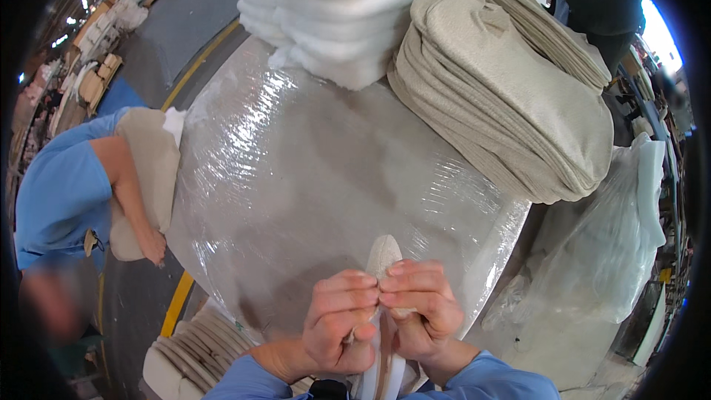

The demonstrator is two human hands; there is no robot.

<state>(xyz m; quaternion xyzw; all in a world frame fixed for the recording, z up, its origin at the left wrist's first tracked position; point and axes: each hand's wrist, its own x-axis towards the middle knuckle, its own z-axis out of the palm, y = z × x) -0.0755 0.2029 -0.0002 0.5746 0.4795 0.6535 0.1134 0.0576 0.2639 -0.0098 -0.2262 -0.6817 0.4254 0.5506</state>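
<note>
At the near edge of the table, both my hands grip a beige fabric cushion cover [384, 252] by its edges, close together. White padding shows along the gap between its sides, below my fingers. My left hand [339, 320] is closed, fingertips pinching the left edge. Just beside it, my right hand [424, 307] pinches the right edge in the same way. The cover's rounded end sticks up past my fingertips. My hands and forearms hide part of it, and its lower end runs out of the picture.
Clear plastic wrap covers the table [333, 155]. White padding [341, 22] and beige covers [511, 96] are piled at its far side. Beige cushions [196, 355] stand at lower left. A co-worker [59, 185] at left holds a beige cushion [144, 178]. Clear plastic sheeting [592, 252] hangs at right.
</note>
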